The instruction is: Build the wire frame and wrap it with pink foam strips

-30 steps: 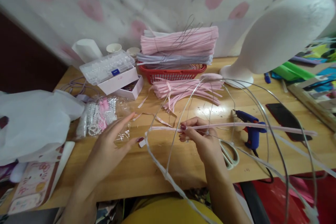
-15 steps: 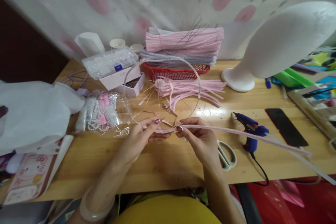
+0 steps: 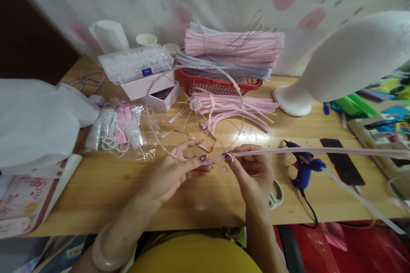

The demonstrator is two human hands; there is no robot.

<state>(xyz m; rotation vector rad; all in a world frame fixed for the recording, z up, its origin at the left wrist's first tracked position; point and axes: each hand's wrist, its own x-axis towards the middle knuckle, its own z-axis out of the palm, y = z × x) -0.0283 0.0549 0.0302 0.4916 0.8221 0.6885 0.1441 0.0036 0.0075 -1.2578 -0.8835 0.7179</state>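
A thin wrapped wire hoop (image 3: 241,94) stands up from the table, its near side between my hands. My left hand (image 3: 174,175) grips the hoop's lower edge, thumb laid along it and other fingers loosely spread behind. My right hand (image 3: 254,170) is closed in a pinch on a long pink pipe cleaner (image 3: 297,151) where it meets the hoop. The pipe cleaner's free length stretches right, past the glue gun. Thin wires run inside the hoop to a pale round piece (image 3: 195,104). Pale green scissors (image 3: 276,195) lie partly hidden behind my right hand.
A blue glue gun (image 3: 303,166) with a glue stick and a black phone (image 3: 342,160) lie right. Behind are pink pipe cleaners (image 3: 243,104), a red basket (image 3: 205,85) and a white mannequin head (image 3: 352,59). Left are a bag of beads (image 3: 117,130) and a clear bead box (image 3: 136,64).
The pipe cleaner's free end has swung up and farther right, and now lies nearly level. My left thumb is straighter along the hoop. The whole view has shifted slightly.
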